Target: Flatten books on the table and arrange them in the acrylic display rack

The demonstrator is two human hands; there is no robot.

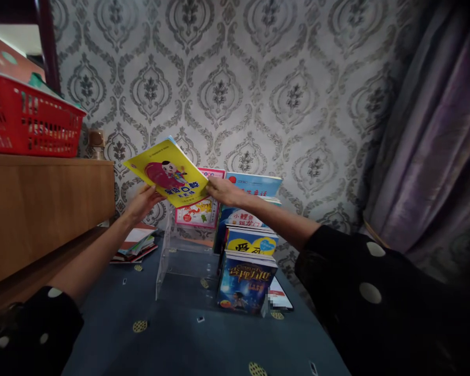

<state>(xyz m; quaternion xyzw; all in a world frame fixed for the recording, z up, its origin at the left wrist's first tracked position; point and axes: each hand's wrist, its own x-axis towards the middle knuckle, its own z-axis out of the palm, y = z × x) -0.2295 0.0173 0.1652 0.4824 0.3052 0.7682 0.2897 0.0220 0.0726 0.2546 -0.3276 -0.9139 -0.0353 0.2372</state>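
A yellow children's book (pixel 166 171) with a cartoon figure on its cover is held up tilted in front of the wallpapered wall. My left hand (pixel 143 201) grips its lower left edge and my right hand (pixel 223 190) pinches its right edge. Below it stands a clear acrylic book rack (pixel 168 261) on the blue cloth. A pink-edged book (pixel 203 211) stands at the rack's back, and several books (pixel 247 248) stand stepped in its right side.
A wooden cabinet (pixel 43 209) on the left carries a red plastic basket (pixel 27 117). A small stack of books (pixel 135 245) lies on the table beside the cabinet. A phone (pixel 280 297) lies right of the rack. A purple curtain (pixel 426 146) hangs at the right.
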